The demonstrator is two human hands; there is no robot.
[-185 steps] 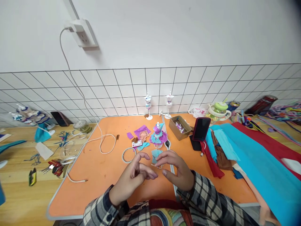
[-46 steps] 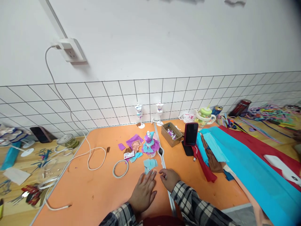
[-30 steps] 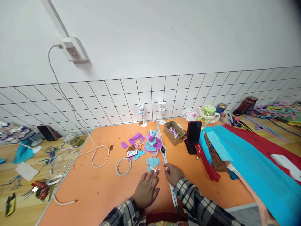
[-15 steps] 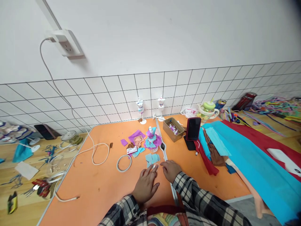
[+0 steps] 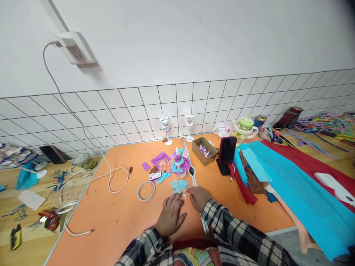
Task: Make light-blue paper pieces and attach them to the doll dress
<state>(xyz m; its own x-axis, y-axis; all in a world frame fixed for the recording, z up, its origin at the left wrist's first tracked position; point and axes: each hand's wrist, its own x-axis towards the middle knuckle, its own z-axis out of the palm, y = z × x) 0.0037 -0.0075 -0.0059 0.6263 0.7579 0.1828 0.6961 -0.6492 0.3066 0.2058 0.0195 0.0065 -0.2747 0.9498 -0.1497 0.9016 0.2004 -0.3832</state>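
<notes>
your left hand (image 5: 169,215) lies flat, thumb apart, fingertips beside the white-ringed scissors (image 5: 184,195) at twelve o'clock from you; your right hand (image 5: 200,199) curls close by, whether pinching i can't tell; best touch lightly, leaving the light-blue cloth (image 5: 182,184) beyond undisturbed

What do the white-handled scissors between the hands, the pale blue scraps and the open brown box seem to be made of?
White-handled scissors: handles probably smooth plastic, being evenly white; blades too small to judge.
Pale blue scraps: thin, matte cloth or crepe paper; uneven edges fit either.
Open brown box: likely matte cardboard, judging by plain, flat walls.
</notes>
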